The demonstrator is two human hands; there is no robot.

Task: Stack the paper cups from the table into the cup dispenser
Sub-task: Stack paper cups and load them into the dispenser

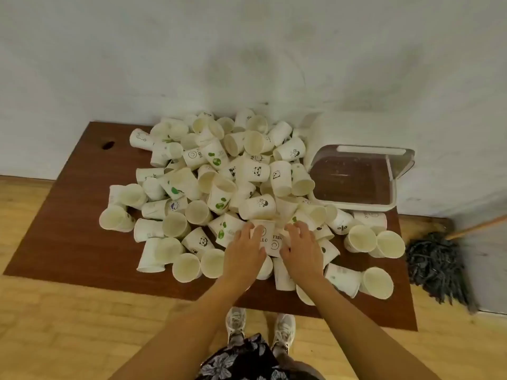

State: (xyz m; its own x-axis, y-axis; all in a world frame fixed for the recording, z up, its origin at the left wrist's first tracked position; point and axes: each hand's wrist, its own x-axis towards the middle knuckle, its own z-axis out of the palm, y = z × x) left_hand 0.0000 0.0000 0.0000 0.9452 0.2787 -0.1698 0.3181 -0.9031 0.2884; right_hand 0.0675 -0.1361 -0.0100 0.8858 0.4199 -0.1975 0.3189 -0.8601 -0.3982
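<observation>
White paper cups [219, 187] lie in a loose heap across the middle of the brown wooden surface [68, 229], most tipped on their sides. At the heap's near edge both hands flank one cup printed with a smiley face [270, 238]: the left hand [245, 249] and the right hand [300, 248] each close their grip on its sides, fingers curled. The clear-lidded cup dispenser [356, 179] sits just right of the heap by the wall. A dark mop [436, 267] rests on the floor beyond.
</observation>
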